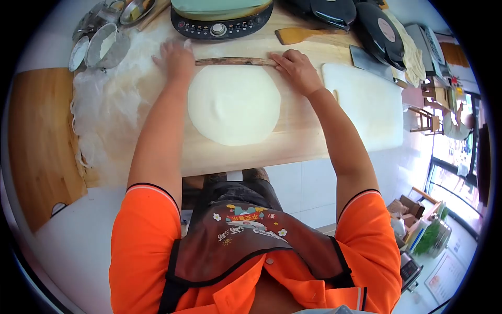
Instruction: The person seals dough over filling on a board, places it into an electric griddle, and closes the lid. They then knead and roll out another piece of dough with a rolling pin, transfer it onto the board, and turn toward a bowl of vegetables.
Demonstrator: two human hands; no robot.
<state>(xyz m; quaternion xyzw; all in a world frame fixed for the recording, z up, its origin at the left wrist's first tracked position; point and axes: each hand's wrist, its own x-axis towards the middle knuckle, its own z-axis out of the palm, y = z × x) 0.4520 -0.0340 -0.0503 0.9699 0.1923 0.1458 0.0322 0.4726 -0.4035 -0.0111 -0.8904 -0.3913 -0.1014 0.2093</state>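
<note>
A large round sheet of pale dough (238, 107) lies flat on the floured wooden board (157, 162), with a small raised bump left of its middle. Along the dough's far edge runs a thin dark rolling pin (235, 61). My left hand (177, 58) is at the pin's left end, its fingers apart and somewhat blurred; whether it touches the pin is unclear. At the other end, the fingers of my right hand (293, 67) are bent together on the pin's tip.
Beyond the pin stands a round electric griddle (218, 29). A wooden spatula (298, 35), a cleaver (371, 62) and a white cutting board (366, 110) are to the right. Metal bowls (107, 47) sit at the far left. A person (456, 125) is in the right background.
</note>
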